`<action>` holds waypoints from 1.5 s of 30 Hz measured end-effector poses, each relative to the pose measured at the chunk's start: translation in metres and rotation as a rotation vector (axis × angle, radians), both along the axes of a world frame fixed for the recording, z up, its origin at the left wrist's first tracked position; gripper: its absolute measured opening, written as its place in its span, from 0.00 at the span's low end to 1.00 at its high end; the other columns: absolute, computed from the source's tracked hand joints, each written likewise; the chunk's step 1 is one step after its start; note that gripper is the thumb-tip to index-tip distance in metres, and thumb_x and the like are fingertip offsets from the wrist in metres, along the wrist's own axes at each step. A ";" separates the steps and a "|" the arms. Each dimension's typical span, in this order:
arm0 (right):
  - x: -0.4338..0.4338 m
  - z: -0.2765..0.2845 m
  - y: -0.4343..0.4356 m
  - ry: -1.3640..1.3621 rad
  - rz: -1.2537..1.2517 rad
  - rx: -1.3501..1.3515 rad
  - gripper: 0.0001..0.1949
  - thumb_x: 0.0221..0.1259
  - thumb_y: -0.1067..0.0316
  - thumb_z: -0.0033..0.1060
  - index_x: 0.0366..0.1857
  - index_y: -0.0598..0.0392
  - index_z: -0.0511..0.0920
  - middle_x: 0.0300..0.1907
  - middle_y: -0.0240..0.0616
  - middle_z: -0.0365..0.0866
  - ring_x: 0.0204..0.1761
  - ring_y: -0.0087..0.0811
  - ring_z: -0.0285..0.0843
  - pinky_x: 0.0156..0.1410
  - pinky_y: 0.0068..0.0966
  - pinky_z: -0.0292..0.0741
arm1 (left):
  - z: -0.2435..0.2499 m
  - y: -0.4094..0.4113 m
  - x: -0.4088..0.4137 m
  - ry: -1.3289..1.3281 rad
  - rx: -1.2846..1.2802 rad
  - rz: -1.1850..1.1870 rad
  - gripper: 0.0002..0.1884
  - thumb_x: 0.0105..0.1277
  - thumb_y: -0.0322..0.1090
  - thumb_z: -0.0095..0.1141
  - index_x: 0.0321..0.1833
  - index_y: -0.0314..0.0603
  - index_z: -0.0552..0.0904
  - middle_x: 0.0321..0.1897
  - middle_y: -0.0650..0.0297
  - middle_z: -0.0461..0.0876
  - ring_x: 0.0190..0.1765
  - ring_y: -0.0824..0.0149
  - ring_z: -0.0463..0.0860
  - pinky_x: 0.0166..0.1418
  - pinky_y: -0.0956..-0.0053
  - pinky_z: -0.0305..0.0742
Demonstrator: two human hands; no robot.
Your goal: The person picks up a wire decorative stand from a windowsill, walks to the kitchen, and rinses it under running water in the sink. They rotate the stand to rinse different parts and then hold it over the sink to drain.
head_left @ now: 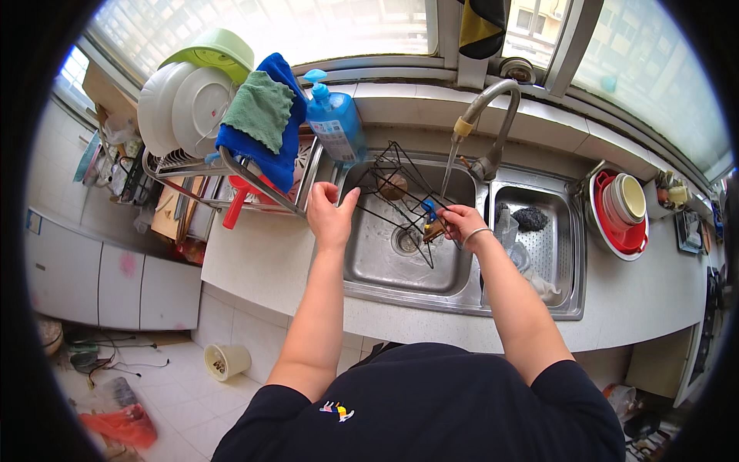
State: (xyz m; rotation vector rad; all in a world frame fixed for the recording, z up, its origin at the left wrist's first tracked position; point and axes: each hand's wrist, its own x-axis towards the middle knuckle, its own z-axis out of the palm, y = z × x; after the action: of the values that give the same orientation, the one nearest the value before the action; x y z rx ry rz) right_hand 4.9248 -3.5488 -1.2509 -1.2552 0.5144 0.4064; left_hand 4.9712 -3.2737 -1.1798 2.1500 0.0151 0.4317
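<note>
A black wire rack (398, 216) is tilted over the large steel sink basin (381, 271). My right hand (465, 227) pinches its right side, close to a small blue and brown piece (430, 219) among the wires. My left hand (332, 216) is at the basin's left edge, its thumb beside the rack's left end; whether it grips a wire cannot be told. Water runs from the curved faucet (499, 133) behind the rack's right part. A round brownish object (393, 186) shows through the wires, near the back of the basin.
Left of the sink, a dish rack (254, 179) holds white plates (205, 104) and cloths (262, 112), beside a blue pump bottle (335, 124). The smaller basin (557, 242) contains a dark scouring pad (530, 219) and netting. Stacked bowls (623, 202) stand right of it.
</note>
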 end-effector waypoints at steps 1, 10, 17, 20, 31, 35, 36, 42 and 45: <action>0.000 0.004 -0.001 -0.002 0.007 -0.001 0.07 0.62 0.69 0.53 0.39 0.57 0.80 0.21 0.29 0.75 0.20 0.19 0.72 0.26 0.18 0.76 | 0.009 -0.001 0.001 -0.095 0.171 0.028 0.19 0.54 0.40 0.67 0.41 0.37 0.74 0.31 0.67 0.75 0.35 0.72 0.74 0.41 0.75 0.71; 0.018 0.010 -0.002 -0.228 0.068 -0.206 0.13 0.57 0.71 0.58 0.47 0.54 0.75 0.29 0.31 0.76 0.27 0.21 0.76 0.28 0.20 0.79 | 0.035 -0.013 0.018 0.632 -0.442 -0.475 0.21 0.66 0.48 0.51 0.43 0.30 0.76 0.30 0.58 0.82 0.40 0.69 0.80 0.45 0.78 0.73; 0.013 0.000 0.019 -0.138 -0.215 -0.325 0.48 0.48 0.78 0.64 0.70 0.36 0.41 0.61 0.51 0.56 0.41 0.35 0.77 0.33 0.33 0.82 | 0.021 -0.043 0.006 0.315 -0.310 -0.326 0.13 0.67 0.39 0.49 0.35 0.33 0.78 0.18 0.63 0.78 0.25 0.72 0.78 0.31 0.79 0.71; 0.010 0.006 0.029 0.060 -0.193 -0.284 0.41 0.50 0.76 0.64 0.67 0.43 0.49 0.46 0.45 0.71 0.31 0.31 0.78 0.27 0.30 0.79 | 0.043 -0.057 -0.014 0.236 -0.087 -0.300 0.14 0.67 0.44 0.46 0.32 0.42 0.78 0.17 0.68 0.80 0.25 0.69 0.78 0.45 0.66 0.66; 0.026 -0.038 0.031 -0.109 -0.140 -0.857 0.20 0.48 0.50 0.64 0.22 0.62 0.75 0.25 0.47 0.78 0.30 0.44 0.76 0.39 0.35 0.71 | 0.057 -0.070 -0.040 0.057 0.170 -0.355 0.10 0.66 0.40 0.46 0.34 0.47 0.79 0.15 0.74 0.78 0.32 0.67 0.79 0.57 0.56 0.57; 0.031 -0.023 0.038 -0.013 -0.124 -0.890 0.22 0.49 0.48 0.63 0.26 0.63 0.77 0.29 0.51 0.80 0.34 0.47 0.78 0.41 0.34 0.72 | 0.061 -0.070 -0.041 0.012 0.200 -0.345 0.09 0.66 0.40 0.47 0.33 0.47 0.78 0.14 0.75 0.77 0.32 0.67 0.79 0.57 0.56 0.58; 0.032 -0.021 0.037 0.016 -0.128 -0.903 0.23 0.49 0.47 0.63 0.28 0.63 0.78 0.30 0.51 0.80 0.35 0.47 0.78 0.41 0.34 0.72 | 0.062 -0.071 -0.041 -0.003 0.211 -0.344 0.09 0.66 0.40 0.47 0.32 0.47 0.78 0.14 0.75 0.77 0.32 0.68 0.79 0.57 0.56 0.58; 0.020 -0.024 0.040 0.018 0.067 -0.449 0.11 0.55 0.67 0.63 0.34 0.60 0.73 0.24 0.33 0.74 0.22 0.25 0.69 0.25 0.24 0.68 | 0.050 -0.059 -0.030 0.081 0.203 -0.294 0.11 0.66 0.42 0.46 0.31 0.47 0.78 0.15 0.74 0.78 0.30 0.66 0.79 0.55 0.57 0.60; 0.013 -0.010 0.039 0.047 0.078 -0.250 0.10 0.55 0.69 0.62 0.33 0.57 0.69 0.22 0.32 0.71 0.20 0.24 0.68 0.22 0.23 0.68 | 0.046 -0.055 -0.027 0.056 0.166 -0.290 0.13 0.67 0.42 0.45 0.30 0.45 0.79 0.15 0.72 0.79 0.24 0.66 0.78 0.45 0.67 0.64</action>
State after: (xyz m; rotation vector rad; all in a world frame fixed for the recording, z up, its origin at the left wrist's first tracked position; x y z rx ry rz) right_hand 4.9377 -3.5094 -1.2612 -1.5130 0.5706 0.4475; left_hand 4.9446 -3.3285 -1.1338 2.2812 -0.3068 0.2102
